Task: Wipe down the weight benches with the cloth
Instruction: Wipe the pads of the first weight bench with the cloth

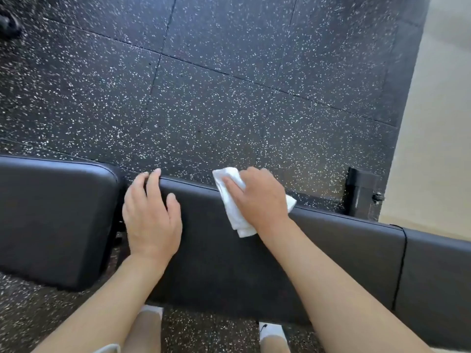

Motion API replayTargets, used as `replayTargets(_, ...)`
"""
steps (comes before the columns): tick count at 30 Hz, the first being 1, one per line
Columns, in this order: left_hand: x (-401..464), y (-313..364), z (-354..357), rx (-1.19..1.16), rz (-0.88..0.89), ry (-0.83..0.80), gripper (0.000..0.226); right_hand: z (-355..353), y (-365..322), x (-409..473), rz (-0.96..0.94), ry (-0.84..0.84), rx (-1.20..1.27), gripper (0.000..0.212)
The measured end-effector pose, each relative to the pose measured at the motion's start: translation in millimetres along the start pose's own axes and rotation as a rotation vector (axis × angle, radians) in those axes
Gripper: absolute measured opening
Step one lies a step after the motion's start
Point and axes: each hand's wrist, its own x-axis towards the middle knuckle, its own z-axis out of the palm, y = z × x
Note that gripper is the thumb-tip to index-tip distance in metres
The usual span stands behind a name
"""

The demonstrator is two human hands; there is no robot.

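Observation:
A black padded weight bench runs across the lower half of the view, with a long back pad (318, 253) and a separate seat pad (56, 215) to its left. My right hand (257, 197) presses a folded white cloth (233, 207) onto the far edge of the long pad. My left hand (150, 212) lies flat on the left end of that pad, fingers spread over its far edge, with nothing in it. A narrow gap separates the two pads beside my left hand.
Speckled black rubber floor tiles (204, 98) stretch beyond the bench. A black metal bench foot (359, 192) stands at the right, beside a pale beige floor strip (433, 123). My feet in white socks (271, 329) show below the bench. A dark object (7, 24) sits far left.

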Motion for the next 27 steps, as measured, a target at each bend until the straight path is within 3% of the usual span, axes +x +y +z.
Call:
replayTargets(4, -3, 10, 21, 0.093, -0.066, 0.172, 0.058, -24, 91, -30, 0.087, 0.131, -0.040, 0.049)
replayTargets(7, -2, 2, 24, 0.108, -0.048, 0.210, 0.058, -21, 93, -37, 0.034, 0.237, -0.047, 0.048)
replayTargets(11, -1, 4, 24, 0.117, -0.054, 0.212, 0.059, 4, 15, -17, -0.048, 0.237, 0.014, 0.044)
replayTargets(15, 0, 1, 25, 0.108, -0.030, 0.212, 0.058, 27, -85, 22, -0.165, 0.068, 0.055, 0.043)
replayTargets(18, 2, -1, 27, 0.108, -0.016, 0.217, 0.056, 28, -103, 37, -0.195, -0.059, 0.104, 0.043)
replayTargets(23, -1, 3, 26, 0.134, -0.041, 0.220, 0.060, 4, -20, -6, -0.213, 0.034, 0.086, 0.039)
replayTargets(27, -1, 2, 27, 0.143, -0.056, 0.214, 0.059, -19, 73, -35, -0.101, 0.126, 0.006, 0.044)
